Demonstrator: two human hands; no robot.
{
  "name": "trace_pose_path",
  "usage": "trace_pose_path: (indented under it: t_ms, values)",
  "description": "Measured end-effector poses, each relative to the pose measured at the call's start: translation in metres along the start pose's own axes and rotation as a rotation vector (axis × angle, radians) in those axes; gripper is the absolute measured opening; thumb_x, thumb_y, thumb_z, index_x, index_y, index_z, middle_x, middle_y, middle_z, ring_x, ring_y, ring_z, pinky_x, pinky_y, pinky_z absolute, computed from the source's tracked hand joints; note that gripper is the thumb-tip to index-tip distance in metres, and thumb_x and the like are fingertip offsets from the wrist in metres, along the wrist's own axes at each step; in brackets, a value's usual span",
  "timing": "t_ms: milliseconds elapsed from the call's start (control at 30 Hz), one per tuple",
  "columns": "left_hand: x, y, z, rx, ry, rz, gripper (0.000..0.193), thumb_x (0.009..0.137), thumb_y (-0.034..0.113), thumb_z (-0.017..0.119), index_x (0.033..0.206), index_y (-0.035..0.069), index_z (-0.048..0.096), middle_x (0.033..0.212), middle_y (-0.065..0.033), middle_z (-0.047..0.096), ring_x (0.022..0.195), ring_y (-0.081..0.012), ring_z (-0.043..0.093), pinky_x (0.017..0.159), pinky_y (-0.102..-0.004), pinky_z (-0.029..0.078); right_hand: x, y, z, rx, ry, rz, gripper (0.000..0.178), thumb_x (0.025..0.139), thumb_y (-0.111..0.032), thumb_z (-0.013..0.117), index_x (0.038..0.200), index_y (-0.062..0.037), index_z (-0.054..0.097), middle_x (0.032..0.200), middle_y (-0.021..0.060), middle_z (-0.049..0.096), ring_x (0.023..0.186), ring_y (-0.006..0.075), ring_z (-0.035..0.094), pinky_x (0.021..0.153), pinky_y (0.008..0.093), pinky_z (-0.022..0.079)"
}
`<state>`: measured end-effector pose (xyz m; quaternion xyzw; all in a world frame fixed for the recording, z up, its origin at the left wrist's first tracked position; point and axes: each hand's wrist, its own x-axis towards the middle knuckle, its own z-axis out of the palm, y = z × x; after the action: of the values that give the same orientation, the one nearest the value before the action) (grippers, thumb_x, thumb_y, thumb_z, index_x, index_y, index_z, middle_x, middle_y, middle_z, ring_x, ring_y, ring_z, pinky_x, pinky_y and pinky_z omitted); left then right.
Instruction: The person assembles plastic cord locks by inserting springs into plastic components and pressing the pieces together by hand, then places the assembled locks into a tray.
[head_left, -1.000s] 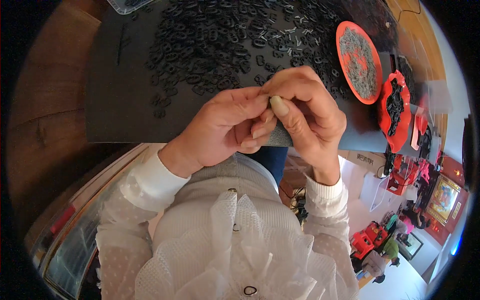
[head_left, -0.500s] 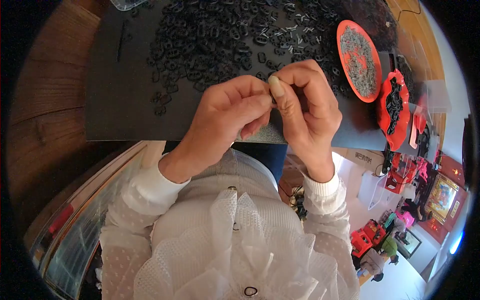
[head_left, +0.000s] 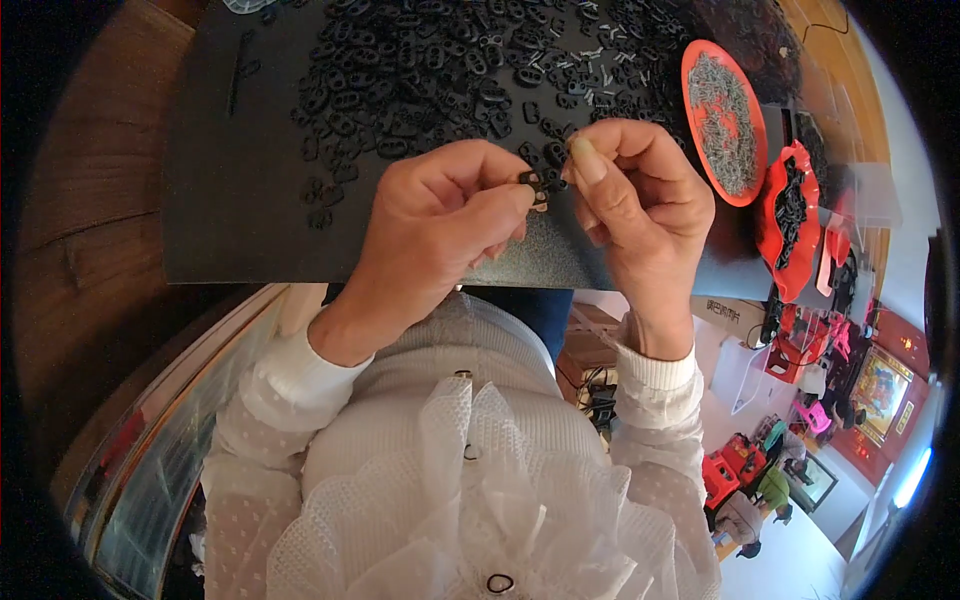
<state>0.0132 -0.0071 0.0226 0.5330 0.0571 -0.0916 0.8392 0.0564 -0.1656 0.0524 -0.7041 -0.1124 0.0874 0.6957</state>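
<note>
My left hand [head_left: 435, 220] pinches a small black plastic piece with holes [head_left: 534, 188] between thumb and forefinger, just above the dark table. To its right and a little apart, my right hand [head_left: 648, 205] is closed, thumb tip pressed to forefinger. Whatever it may hold there is too small to make out. Beyond both hands spreads a heap of similar black plastic pieces [head_left: 400, 75]. Several tiny silvery metal parts [head_left: 597, 75] lie scattered at the heap's right side.
An orange-red plate [head_left: 757, 160] of small metal parts stands on the right. Beside it is a wavy-rimmed red dish [head_left: 766, 235] holding black parts. The dark tabletop [head_left: 230, 220] ends just in front of me. Other people [head_left: 740, 520] appear at the far lower right.
My hands, together before, have drawn apart. The right one moved to the right, and the black piece in my left fingers now shows more fully.
</note>
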Motion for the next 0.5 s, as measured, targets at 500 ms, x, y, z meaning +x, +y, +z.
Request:
trace_pose_path:
  t_ms: [500]
  values:
    - [-0.008,-0.009,-0.005,0.075,-0.071,0.087,0.011,0.092,0.013,0.058,0.092,0.002,0.060,0.070,-0.0016,0.058,0.055,-0.0047,0.047,0.048,-0.0202,0.037,-0.005,0.005,0.012,0.074,-0.093,0.108,0.011,0.091,-0.010,0.062,0.092,0.0002,0.059,0.073,-0.0044,0.054,0.064,0.0016,0.043,0.056,0.0173,0.036]
